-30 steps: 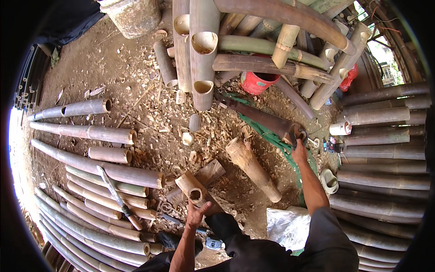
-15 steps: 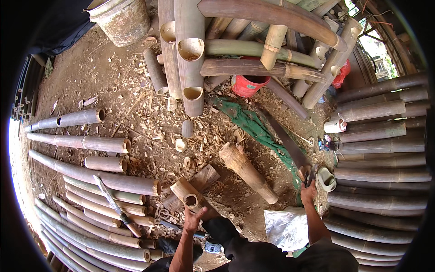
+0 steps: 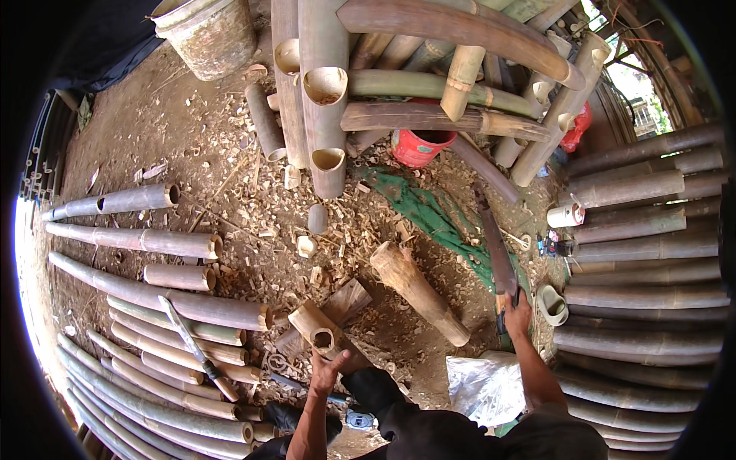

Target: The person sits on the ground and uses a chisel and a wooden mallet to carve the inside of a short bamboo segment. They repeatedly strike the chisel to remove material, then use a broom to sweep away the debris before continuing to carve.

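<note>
My left hand (image 3: 328,369) is wrapped round a bamboo section (image 3: 307,318), thumb across its side. The section slants down to the right, with a round hole facing up, and its upper end lies by a split wood block (image 3: 349,300). My dark-clad leg hides its lower end. On the right, my right hand (image 3: 518,313) is closed on the handle of a long handsaw (image 3: 497,249), whose blade points away over the edge of a green net cloth (image 3: 433,226). Between my hands, farther off, lies a thick tapering bamboo stump (image 3: 420,291).
Bamboo poles (image 3: 161,287) lie in rows at left, with a knife (image 3: 184,333) resting across them. More poles (image 3: 644,295) line the right side beside a pale sandal (image 3: 552,305). Carved bamboo (image 3: 320,123), a red bucket (image 3: 418,146) and a whitish bucket (image 3: 211,42) stand ahead.
My right hand has moved slightly away from me with the handsaw, and its blade has swung right, now pointing more straight ahead. My left hand and the bamboo section stay in place.
</note>
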`<state>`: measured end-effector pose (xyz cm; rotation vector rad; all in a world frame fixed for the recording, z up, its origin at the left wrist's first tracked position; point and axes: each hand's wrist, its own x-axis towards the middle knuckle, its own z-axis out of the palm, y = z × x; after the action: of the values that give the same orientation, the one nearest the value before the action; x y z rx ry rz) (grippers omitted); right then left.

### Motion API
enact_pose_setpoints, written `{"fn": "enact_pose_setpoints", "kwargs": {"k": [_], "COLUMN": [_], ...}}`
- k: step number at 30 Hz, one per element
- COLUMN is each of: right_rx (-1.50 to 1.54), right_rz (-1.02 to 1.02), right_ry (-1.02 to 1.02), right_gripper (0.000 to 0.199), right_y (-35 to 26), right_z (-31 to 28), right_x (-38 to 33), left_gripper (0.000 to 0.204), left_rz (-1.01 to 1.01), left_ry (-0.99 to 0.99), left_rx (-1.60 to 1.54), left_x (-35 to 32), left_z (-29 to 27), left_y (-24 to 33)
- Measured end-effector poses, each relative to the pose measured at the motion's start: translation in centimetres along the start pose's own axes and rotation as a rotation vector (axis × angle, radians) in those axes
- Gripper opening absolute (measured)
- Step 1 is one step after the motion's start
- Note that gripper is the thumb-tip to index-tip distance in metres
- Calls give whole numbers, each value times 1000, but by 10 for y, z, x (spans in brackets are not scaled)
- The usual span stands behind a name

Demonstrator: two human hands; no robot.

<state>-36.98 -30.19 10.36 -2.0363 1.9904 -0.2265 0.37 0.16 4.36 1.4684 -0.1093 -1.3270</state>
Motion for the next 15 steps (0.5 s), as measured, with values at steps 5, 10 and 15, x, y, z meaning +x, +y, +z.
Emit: {"fn": "enact_pose_setpoints", "kwargs": {"k": [5,10,15], "right_rx": [-41,-182,-497], "right_rz": [-111,-641,-779], "right_ry": [-276,-212,-153], "right_gripper": [44,44,36], "right_y": [-144,-211,-285], "right_z": [-66,-84,-79], "right_x": [57,134,184], "left_gripper": [82,82,78], "left_rz": [-5,9,24], "left_ry": [11,5,33], "left_rx": [-14,19,-6], "left_x": [-1,-1,-1], "left_z": [-6,-9,-1], "left_y": [0,0,4]}}
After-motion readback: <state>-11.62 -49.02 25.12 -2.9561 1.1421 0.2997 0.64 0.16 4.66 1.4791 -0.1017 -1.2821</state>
